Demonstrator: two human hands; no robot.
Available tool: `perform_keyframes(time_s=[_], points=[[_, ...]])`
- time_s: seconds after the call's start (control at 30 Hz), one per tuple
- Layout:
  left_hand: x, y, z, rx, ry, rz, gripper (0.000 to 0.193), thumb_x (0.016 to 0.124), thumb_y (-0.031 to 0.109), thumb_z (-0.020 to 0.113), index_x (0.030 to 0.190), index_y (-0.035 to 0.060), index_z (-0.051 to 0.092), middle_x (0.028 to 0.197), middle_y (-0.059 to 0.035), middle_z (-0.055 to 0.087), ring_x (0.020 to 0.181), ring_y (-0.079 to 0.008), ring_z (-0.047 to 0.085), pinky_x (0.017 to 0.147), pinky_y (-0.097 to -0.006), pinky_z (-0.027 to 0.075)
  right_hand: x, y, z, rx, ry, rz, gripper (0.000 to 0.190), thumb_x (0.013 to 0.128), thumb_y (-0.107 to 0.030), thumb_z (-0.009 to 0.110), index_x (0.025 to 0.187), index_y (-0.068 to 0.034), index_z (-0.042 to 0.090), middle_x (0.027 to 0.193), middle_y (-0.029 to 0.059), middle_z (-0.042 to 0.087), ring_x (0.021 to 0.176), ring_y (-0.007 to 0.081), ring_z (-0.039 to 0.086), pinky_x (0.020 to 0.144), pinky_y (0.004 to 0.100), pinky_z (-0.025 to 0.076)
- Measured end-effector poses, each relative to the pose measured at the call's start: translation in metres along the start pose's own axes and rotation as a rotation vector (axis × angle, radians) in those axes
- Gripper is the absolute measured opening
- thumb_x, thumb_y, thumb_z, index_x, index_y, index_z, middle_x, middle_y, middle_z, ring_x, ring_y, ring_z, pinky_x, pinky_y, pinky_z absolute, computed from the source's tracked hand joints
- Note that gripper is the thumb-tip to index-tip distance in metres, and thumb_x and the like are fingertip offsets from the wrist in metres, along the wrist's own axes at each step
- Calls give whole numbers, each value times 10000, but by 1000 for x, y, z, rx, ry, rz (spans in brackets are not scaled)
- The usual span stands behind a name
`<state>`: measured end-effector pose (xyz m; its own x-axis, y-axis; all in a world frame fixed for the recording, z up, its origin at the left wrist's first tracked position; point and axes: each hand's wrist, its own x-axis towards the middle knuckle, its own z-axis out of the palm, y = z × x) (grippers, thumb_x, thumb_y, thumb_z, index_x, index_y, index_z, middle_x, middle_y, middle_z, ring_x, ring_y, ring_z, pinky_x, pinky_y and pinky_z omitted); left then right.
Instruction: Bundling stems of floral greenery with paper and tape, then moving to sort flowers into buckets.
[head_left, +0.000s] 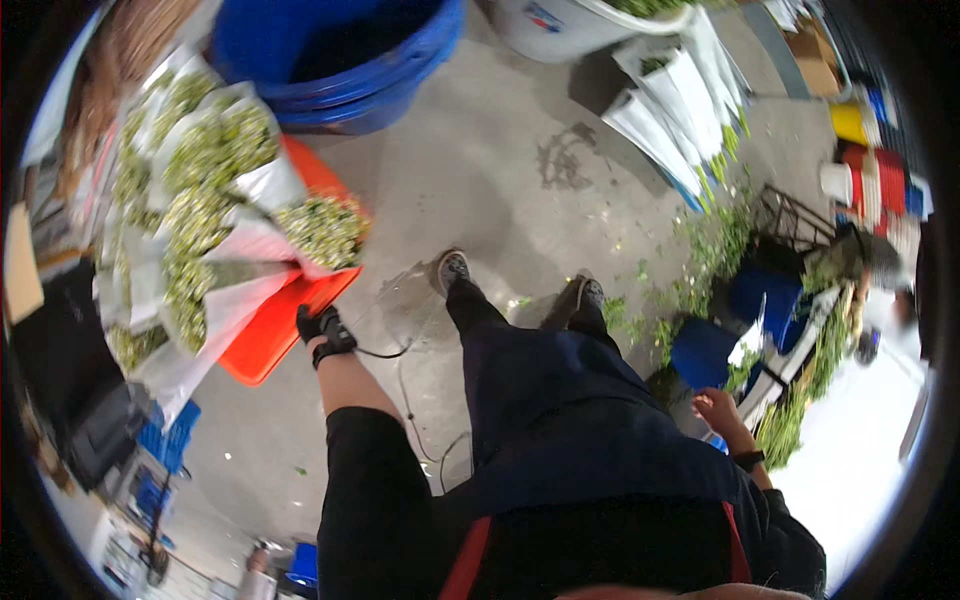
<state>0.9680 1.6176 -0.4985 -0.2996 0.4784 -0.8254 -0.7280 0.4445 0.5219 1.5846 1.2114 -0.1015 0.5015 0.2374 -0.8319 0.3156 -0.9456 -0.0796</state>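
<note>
My left hand (328, 332), in a black glove, is at the near rim of an orange plastic bin (262, 341) with its fingers over the edge. A dark cord trails from that wrist. The bin holds several bunches of small white-and-green flowers (196, 217) in white and clear wrapping sleeves (238, 296). My bare right hand (716, 412) hangs at my side with loosely curled fingers and nothing in it. It is near the edge of a work table (870, 420) that bears cut green stems (799, 405). A dark band circles my right wrist.
Nested blue tubs (352, 97) and a white tub (570, 34) stand ahead. White-wrapped bunches (675, 112) lie at upper right. Loose leaves (712, 255) litter the concrete floor near blue bins (701, 349). A person (862, 259) is beyond the table. A cable (409, 409) crosses the floor.
</note>
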Motion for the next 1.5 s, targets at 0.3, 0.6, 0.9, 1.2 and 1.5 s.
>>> perform_keyframes(time_s=[0.3, 0.6, 0.9, 1.2, 1.5], points=[[143, 61, 4, 337, -263, -125, 301, 727, 342, 605, 919, 112, 585, 744, -28, 557, 660, -170, 518, 579, -297, 427, 19, -11, 39, 37, -132, -125, 227, 868, -211, 514, 910, -17, 624, 743, 149, 624, 665, 180, 579, 633, 329, 473], [48, 18, -41, 840, -186, 95, 234, 693, 347, 629, 825, 166, 563, 624, 15, 487, 538, -114, 447, 468, -273, 356, 67, 90, 50, 64, -40, -60, 180, 821, -171, 540, 878, -21, 622, 764, 143, 639, 701, 236, 619, 660, 340, 482], [-204, -163, 125, 2014, 49, 548, 252, 817, 294, 593, 699, 80, 528, 609, -8, 499, 535, -155, 493, 429, -304, 352, 38, 303, 14, 647, -184, 492, 124, 854, -124, 532, 784, -33, 580, 687, 31, 587, 603, 122, 544, 510, 240, 429], [-223, -256, 80, 2694, -78, 900, 545, 796, 519, 451, 721, 11, 632, 727, -241, 618, 730, -456, 582, 661, -532, 454, -27, 566, -155, 623, -170, 829, 125, 818, -153, 585, 897, -56, 582, 718, 71, 626, 526, 156, 582, 447, 276, 476], [-338, -397, 148, 2444, 206, 627, 528, 787, 526, 468, 765, 23, 624, 761, -228, 614, 758, -428, 575, 677, -509, 456, 42, 452, -209, 1059, -226, 325, 134, 883, -82, 551, 979, 1, 594, 844, 52, 649, 716, 121, 611, 631, 239, 492]])
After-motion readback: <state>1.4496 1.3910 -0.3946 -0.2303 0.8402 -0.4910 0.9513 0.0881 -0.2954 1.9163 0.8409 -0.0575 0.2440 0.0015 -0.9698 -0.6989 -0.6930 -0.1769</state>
